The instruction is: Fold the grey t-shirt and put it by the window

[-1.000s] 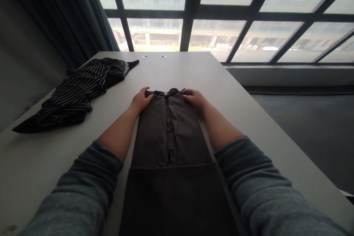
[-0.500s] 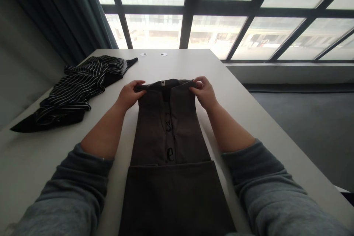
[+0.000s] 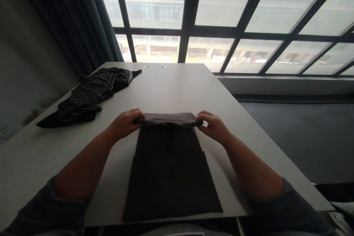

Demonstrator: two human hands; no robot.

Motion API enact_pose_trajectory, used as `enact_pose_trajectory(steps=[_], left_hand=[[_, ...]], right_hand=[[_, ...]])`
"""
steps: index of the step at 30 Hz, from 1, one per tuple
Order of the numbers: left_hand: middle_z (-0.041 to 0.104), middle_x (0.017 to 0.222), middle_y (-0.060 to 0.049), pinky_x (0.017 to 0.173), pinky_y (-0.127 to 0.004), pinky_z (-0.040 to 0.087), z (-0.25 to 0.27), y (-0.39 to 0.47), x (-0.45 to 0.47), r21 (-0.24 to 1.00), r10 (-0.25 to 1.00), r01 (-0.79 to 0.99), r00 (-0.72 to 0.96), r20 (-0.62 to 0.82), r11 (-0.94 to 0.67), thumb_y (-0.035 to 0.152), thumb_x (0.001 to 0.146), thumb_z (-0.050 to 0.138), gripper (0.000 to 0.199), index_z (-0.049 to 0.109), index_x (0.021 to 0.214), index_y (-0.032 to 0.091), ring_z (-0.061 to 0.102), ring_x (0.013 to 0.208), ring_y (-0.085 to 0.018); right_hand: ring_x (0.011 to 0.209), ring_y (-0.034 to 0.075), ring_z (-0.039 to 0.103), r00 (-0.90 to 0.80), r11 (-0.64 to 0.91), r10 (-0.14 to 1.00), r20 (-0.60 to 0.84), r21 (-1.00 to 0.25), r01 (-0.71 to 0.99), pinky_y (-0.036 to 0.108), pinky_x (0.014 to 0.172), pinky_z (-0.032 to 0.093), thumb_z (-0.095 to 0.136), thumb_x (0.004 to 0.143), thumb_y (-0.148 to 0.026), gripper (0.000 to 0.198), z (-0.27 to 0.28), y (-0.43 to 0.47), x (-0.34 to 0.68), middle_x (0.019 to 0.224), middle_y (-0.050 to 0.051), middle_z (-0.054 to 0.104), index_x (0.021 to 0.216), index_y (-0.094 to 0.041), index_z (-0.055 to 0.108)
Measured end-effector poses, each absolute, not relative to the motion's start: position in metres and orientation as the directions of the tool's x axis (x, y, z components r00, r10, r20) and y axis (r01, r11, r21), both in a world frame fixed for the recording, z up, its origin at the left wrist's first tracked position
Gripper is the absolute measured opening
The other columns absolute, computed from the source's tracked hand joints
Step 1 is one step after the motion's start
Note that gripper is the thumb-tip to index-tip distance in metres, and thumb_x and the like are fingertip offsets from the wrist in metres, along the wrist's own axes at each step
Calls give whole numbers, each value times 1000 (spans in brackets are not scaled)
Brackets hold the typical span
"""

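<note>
A dark grey shirt [image 3: 171,177] lies folded into a narrow panel on the white table [image 3: 171,88], part of a black printed letter showing near its middle. Its far end is lifted and bent over toward me, with the lighter grey cloth facing up. My left hand [image 3: 128,121] pinches the left corner of this end between thumb and fingers. At the right corner, my right hand [image 3: 211,123] grips the cloth the same way. The neckline and its small label are mostly hidden under the fold.
A black-and-white striped garment [image 3: 91,92] lies crumpled at the table's left side. Two small white discs [image 3: 164,67] sit near the far edge. Beyond are a large window [image 3: 188,29] and a dark curtain [image 3: 91,18].
Both hands have drawn the shirt's far end toward me and folded it over, covering one of the printed letters. My view has tilted up, and the shirt's near edge now shows.
</note>
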State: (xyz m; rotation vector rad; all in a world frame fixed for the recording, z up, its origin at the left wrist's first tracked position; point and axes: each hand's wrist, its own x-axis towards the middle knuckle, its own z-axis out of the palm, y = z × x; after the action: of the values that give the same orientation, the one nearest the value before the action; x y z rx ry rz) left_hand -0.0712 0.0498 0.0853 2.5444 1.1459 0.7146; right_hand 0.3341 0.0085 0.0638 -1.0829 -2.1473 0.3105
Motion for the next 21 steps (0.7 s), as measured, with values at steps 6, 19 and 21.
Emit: enact_pose_trajectory(steps=[6,19,21], left_hand=[[71,102,-3,82,-28,52,51,25,-76,419,699,603,705,119,-679,19,85,56,22,72,99,24,67,89,-19],[76,111,-7,89,-31,57,47,26,-79,620,680,464,715,159,-633,44,99,61,30,77,111,22,71,97,-20],[76,113,-9,90,-34,58,45,37,-74,642,789,513,560,251,-569,45,103,53,35,76,114,21,71,100,-22]], right_hand=[[87,18,69,-597,651,757,266,-385,654,27,81,54,67,84,-9,24,43,1,340,104,7,73,101,-20,79],[83,18,74,-668,657,734,121,-376,654,28,79,56,69,90,-18,24,63,-9,350,103,4,80,106,-25,84],[91,20,75,-608,628,771,190,-390,673,31,86,58,61,93,-16,30,66,-4,349,107,3,80,110,-25,83]])
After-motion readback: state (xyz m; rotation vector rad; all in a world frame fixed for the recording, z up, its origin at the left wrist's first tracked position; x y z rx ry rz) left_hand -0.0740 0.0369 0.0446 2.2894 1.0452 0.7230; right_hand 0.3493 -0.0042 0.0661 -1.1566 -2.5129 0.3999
